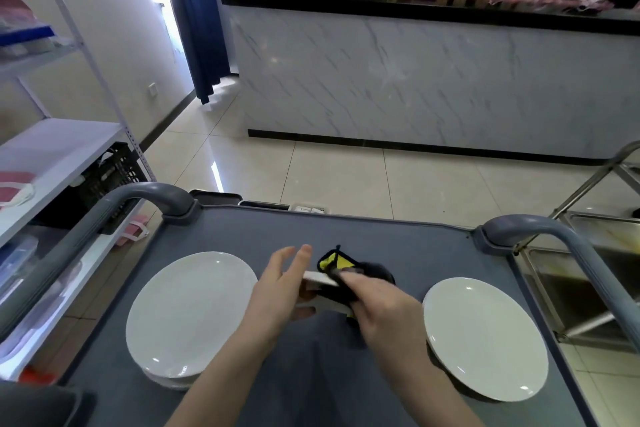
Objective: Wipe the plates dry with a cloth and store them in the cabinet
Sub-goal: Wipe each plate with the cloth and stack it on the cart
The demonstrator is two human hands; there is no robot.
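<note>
From the head camera we look down on a grey cart worktop (pixel 242 236) with raised edges and a curved grey handle (pixel 152 198) at each far corner. Above the middle of the worktop, our left hand (pixel 277 298) holds a white plate (pixel 320 279) that we see nearly edge-on, the thumb underneath and the fingers stretched out past its rim. Our right hand (pixel 381 305) is closed around a black and yellow cloth (pixel 337 262) and presses it against that plate; the cloth and fingers are blurred. To the left of the held plate a stack of white plates (pixel 190 312) lies flat on the worktop; we can see more than one rim at its near edge but cannot count them. To the right of the held plate a single white plate (pixel 485 336) lies flat, apart from both hands. Beyond the worktop stretches a pale tiled floor (pixel 346 170), then a marble-fronted bar (pixel 433 87) with a black top. Left of the worktop stands a white shelf rack (pixel 59 146); to its right is a steel trolley (pixel 595 253).
</note>
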